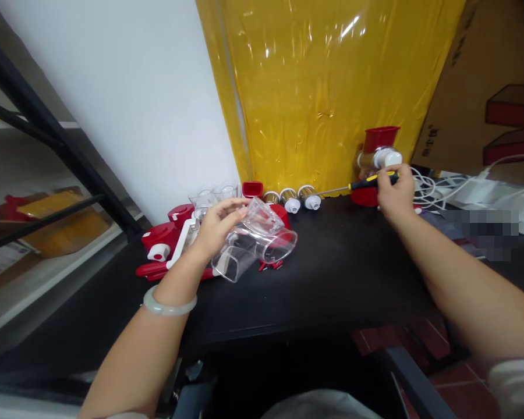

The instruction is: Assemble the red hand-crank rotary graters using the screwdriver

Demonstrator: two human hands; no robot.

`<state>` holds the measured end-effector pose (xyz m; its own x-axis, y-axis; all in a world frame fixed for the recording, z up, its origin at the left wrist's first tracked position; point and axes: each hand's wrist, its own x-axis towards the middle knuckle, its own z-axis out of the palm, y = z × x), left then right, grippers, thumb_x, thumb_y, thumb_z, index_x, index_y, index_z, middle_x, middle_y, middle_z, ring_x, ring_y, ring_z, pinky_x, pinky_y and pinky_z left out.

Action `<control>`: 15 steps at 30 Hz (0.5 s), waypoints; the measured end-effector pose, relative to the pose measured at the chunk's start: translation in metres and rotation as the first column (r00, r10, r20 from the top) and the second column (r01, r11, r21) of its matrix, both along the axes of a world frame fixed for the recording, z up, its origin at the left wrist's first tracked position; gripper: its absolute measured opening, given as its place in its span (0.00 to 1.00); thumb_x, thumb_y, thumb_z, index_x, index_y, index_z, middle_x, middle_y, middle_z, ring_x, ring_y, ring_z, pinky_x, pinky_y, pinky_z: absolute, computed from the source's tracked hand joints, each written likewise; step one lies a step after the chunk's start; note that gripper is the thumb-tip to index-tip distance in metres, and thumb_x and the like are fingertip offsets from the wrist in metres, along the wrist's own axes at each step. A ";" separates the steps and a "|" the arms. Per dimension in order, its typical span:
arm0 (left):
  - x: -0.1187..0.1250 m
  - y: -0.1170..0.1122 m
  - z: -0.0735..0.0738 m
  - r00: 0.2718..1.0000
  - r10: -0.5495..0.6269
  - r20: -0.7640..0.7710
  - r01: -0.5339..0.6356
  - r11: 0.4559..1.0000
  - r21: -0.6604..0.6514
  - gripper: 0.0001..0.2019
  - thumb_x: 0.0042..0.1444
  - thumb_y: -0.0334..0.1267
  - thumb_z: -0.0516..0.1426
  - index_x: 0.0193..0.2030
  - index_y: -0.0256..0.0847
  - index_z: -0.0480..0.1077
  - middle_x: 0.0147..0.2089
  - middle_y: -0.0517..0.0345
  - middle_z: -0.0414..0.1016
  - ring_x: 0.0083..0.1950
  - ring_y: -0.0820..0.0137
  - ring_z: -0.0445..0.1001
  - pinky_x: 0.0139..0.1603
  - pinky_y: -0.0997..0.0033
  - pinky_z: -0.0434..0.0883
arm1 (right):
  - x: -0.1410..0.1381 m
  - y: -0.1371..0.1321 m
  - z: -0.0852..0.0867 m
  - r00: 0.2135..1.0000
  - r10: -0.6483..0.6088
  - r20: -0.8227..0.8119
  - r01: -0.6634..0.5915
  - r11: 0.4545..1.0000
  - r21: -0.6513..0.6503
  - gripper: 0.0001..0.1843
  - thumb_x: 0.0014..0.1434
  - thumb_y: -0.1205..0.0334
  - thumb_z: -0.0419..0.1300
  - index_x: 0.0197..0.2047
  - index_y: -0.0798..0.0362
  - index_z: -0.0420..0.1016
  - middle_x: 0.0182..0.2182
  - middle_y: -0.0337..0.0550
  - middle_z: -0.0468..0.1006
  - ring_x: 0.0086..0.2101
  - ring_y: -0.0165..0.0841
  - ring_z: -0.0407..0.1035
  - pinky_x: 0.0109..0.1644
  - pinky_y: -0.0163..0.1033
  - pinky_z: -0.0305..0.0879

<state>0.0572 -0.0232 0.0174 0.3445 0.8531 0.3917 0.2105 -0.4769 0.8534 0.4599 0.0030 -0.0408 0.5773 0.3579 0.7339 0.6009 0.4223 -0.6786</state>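
Note:
My left hand point(213, 228) closes its fingers and thumb on a clear plastic housing point(266, 233) above the black table. Another clear tube-shaped section point(234, 265) shows just below; I cannot tell whether it is a separate piece. Gripped in my right hand point(396, 192) is a screwdriver point(367, 182) with a black and yellow handle, its shaft pointing left. Beyond its tip stand several metal grater drums point(309, 198) with white ends. Small red pieces point(271, 265) lie under the housing. Behind my right hand is a rotary grater point(382, 139) with a red top.
Red and white parts point(161, 240) and more clear housings point(225, 191) crowd the left of the black table point(332, 279). White cables point(432, 189) and a cardboard box point(471, 87) are at right. A yellow film-covered surface point(323, 87) rises behind; a black shelf frame point(61, 139) is left.

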 end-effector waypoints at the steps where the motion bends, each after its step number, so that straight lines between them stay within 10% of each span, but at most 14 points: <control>1: 0.000 0.002 0.000 0.999 -0.003 0.043 0.004 1.000 -0.024 0.23 0.54 0.49 0.58 0.55 0.43 0.70 0.44 0.52 0.77 0.42 0.62 0.77 0.34 0.66 0.78 | -0.003 -0.002 -0.001 0.998 0.022 0.052 -0.021 0.999 -0.030 0.03 0.56 0.62 0.58 0.33 0.51 0.67 0.28 0.37 0.68 0.30 0.32 0.60 0.39 0.38 0.57; 15: 0.005 0.010 -0.001 0.910 0.017 0.415 0.128 0.939 -0.320 0.24 0.59 0.51 0.50 0.61 0.51 0.56 0.43 0.56 0.78 0.35 0.65 0.78 0.33 0.64 0.76 | -0.008 0.009 -0.017 0.981 0.149 0.125 -0.124 0.974 -0.192 0.10 0.57 0.51 0.57 0.36 0.49 0.69 0.29 0.39 0.71 0.31 0.35 0.66 0.40 0.43 0.64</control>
